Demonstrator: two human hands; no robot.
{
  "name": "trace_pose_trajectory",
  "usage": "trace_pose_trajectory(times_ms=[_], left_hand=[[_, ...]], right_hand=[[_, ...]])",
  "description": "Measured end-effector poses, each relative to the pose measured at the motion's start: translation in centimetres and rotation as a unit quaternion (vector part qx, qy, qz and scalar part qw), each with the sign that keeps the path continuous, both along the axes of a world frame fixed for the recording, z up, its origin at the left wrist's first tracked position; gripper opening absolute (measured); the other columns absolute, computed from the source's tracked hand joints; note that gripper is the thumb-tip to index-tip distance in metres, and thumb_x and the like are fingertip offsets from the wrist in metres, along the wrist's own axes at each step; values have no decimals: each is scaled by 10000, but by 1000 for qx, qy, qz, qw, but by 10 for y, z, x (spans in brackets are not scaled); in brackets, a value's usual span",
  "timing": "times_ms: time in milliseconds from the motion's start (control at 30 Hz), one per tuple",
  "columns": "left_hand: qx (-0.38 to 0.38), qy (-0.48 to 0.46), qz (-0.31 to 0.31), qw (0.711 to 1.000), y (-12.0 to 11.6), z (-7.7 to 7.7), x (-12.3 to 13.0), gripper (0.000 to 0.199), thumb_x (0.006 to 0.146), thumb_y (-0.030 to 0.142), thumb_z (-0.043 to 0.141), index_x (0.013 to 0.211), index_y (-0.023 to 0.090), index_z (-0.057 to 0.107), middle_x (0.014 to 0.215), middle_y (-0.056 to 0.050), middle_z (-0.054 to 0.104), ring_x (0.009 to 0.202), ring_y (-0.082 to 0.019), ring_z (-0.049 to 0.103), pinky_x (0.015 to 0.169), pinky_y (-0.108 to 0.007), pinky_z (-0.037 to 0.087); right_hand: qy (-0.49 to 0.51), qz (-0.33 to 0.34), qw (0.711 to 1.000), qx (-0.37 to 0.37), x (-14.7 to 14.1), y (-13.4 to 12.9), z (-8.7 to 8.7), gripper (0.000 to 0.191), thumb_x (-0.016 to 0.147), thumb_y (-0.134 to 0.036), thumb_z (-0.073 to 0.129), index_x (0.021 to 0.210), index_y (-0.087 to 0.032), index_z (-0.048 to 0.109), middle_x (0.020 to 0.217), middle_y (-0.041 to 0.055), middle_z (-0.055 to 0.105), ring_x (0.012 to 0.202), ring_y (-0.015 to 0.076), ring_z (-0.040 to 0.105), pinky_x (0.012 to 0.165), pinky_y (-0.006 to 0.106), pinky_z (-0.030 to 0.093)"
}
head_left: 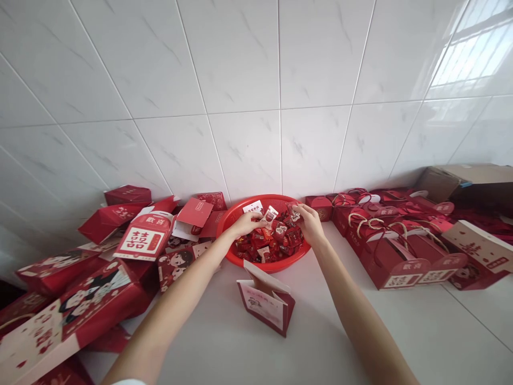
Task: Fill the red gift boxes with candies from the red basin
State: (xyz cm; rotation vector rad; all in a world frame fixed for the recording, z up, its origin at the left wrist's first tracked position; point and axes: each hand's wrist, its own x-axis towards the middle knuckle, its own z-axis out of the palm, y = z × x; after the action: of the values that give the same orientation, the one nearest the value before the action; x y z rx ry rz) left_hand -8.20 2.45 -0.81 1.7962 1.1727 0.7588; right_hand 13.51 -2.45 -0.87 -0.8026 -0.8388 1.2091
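A red plastic basket (264,266) full of small wrapped candies (260,240) sits against the wall. My left hand (246,223) reaches in over its left side, with closed fingertips at a white-and-red wrapped candy (270,215). Over the right rim, my right hand (311,222) pinches a dark red candy packet (294,212) between thumb and fingers. In front of the basket, between my forearms, stands a small red-and-white gift box (264,306) with its top flaps open.
Unfinished-looking red boxes (108,289) lie piled at the left. At the right stand rows of closed red gift boxes (395,262) with rope handles. A cardboard carton (473,176) is at the far right. White tiles (244,149) cover the wall behind.
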Motion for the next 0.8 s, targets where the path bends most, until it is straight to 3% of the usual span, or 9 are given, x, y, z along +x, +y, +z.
trace_pose_trajectory(times_ms=[233, 467, 633, 800], left_hand=[[15, -31, 51, 998, 5, -1, -2, 224, 687, 302, 810, 886, 201, 795, 1090, -65, 781, 1137, -295, 667, 1055, -419, 484], [86, -70, 33, 993, 7, -4, -5, 455, 725, 191, 693, 1175, 233, 739, 1405, -50, 654, 1368, -268, 541, 1176, -421, 391], [87, -64, 20, 994, 8, -5, -5, 619, 746, 195, 669, 1360, 251, 625, 1531, -38, 540, 1459, -265, 437, 1206, -421, 355], [59, -82, 19, 995, 8, -5, -5, 654, 726, 224, 712, 1372, 228, 613, 1547, -63, 519, 1467, -299, 421, 1198, -438, 360]], right_hand=[[-7, 4, 1000, 6, 0, -1, 1, 292, 573, -435, 852, 695, -212, 710, 719, 1, 672, 660, 165, 575, 589, 285, 443], [0, 16, 1000, 5, -1, -1, 1, 296, 559, -423, 872, 662, -208, 697, 702, -5, 666, 645, 150, 557, 577, 265, 436], [-2, 25, 1000, -10, -1, -2, 1, 307, 553, -425, 876, 663, -206, 691, 715, -1, 674, 643, 147, 544, 550, 257, 403], [-10, 43, 999, 1, -1, -4, 3, 305, 561, -433, 872, 650, -219, 673, 774, 15, 714, 731, 188, 609, 618, 285, 440]])
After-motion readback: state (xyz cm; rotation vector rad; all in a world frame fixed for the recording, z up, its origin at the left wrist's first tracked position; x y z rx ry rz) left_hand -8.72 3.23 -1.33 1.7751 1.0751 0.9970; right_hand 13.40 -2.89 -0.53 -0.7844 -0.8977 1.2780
